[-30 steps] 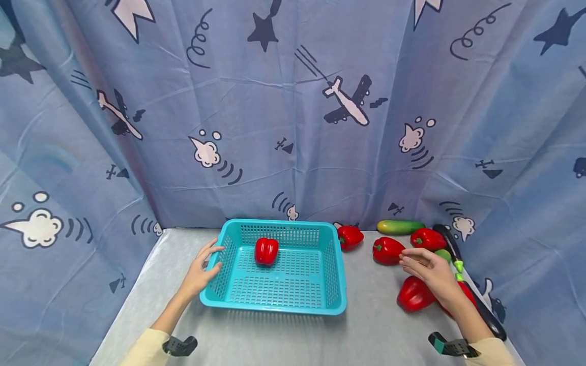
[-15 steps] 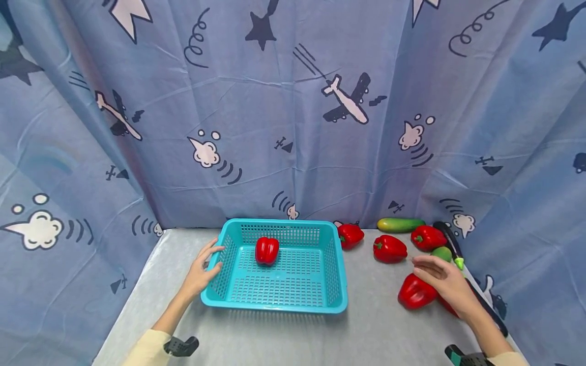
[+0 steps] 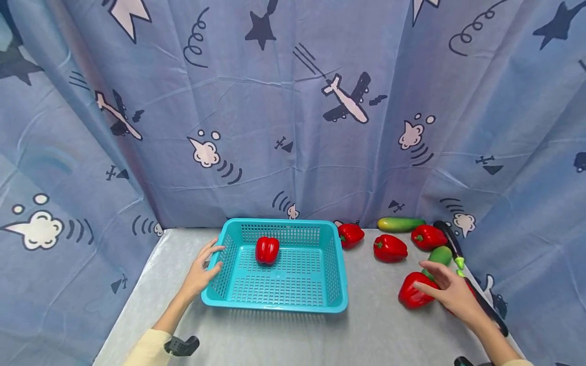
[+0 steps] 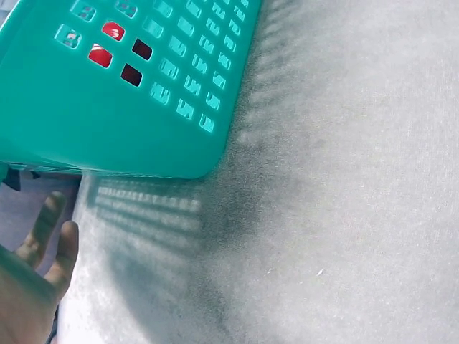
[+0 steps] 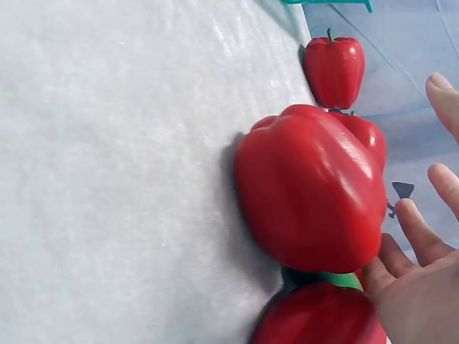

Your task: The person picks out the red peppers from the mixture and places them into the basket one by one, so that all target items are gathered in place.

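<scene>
One pepper [image 3: 267, 250] is contained in the basket [image 3: 274, 307]; the left hand [image 3: 200, 272] is held, fingers extended, at its left side, the right hand [image 3: 453, 295], spread, beside another pepper [image 3: 410, 293].

Comes to one turquoise basket [image 3: 274, 307], at least six red bell peppers [image 3: 390, 248], counting one inside the basket and five outside, with one of those largely covered; plus at least two green cucumber-like vegetables [image 3: 400, 224], two dark eggplants [image 3: 448, 240] and one pale tabletop [image 3: 297, 340]

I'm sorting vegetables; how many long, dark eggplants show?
2: one long, dark eggplant back right, another nearer, along the right edge. The right hand may hide more.
</scene>
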Demonstrator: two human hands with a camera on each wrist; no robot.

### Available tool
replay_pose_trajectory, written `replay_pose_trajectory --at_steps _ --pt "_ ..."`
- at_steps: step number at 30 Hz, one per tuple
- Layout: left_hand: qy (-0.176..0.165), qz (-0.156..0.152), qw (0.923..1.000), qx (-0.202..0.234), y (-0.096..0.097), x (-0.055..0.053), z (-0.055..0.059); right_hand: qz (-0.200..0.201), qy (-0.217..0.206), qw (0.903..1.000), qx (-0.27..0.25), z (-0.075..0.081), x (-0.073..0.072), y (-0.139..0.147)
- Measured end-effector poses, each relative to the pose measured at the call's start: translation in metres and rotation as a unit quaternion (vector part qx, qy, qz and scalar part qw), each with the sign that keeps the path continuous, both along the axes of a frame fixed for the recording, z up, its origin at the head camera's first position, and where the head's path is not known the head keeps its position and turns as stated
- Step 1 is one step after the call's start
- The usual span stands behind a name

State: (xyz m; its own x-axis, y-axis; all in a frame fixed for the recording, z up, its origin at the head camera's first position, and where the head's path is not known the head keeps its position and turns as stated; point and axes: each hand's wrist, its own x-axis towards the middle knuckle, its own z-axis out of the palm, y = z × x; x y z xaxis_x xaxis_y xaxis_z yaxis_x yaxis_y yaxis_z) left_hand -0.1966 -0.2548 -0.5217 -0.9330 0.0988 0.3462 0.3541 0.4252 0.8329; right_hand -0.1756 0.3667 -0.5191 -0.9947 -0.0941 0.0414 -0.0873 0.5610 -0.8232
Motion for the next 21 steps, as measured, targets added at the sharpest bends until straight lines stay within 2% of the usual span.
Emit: replay_pose_trajectory --at_steps 2,4,10,13,18,20,21 --pt "-0.003 0.0 1.0 -0.004 0.001 0.001 0.002 0.0 -0.003 1.0 -0.009 -0.003 0.0 -0.001" --pt "-0.003 0.002 1.0 -0.003 0.0 0.0 -0.001 0.0 -0.009 0.9999 -0.008 -0.006 -0.001 -0.001" --pt "0.007 0.011 0.9999 -0.005 -0.008 -0.013 -0.029 -0.013 -0.039 0.9991 0.015 -0.014 -0.002 -0.001" --pt "0.009 0.009 0.9999 -0.009 -0.013 -0.018 -0.037 -0.016 -0.051 0.9982 0.028 -0.017 -0.002 -0.002" --pt "0.001 0.004 1.0 -0.003 -0.016 -0.019 -0.041 -0.021 -0.058 0.9972 0.044 -0.025 -0.001 -0.003" --pt "0.004 0.004 1.0 -0.003 -0.015 -0.018 -0.04 -0.025 -0.055 0.997 0.048 -0.028 -0.001 -0.004" --pt "0.003 0.005 1.0 -0.001 -0.013 -0.016 -0.035 -0.026 -0.054 0.997 0.05 -0.029 0.0 -0.004"
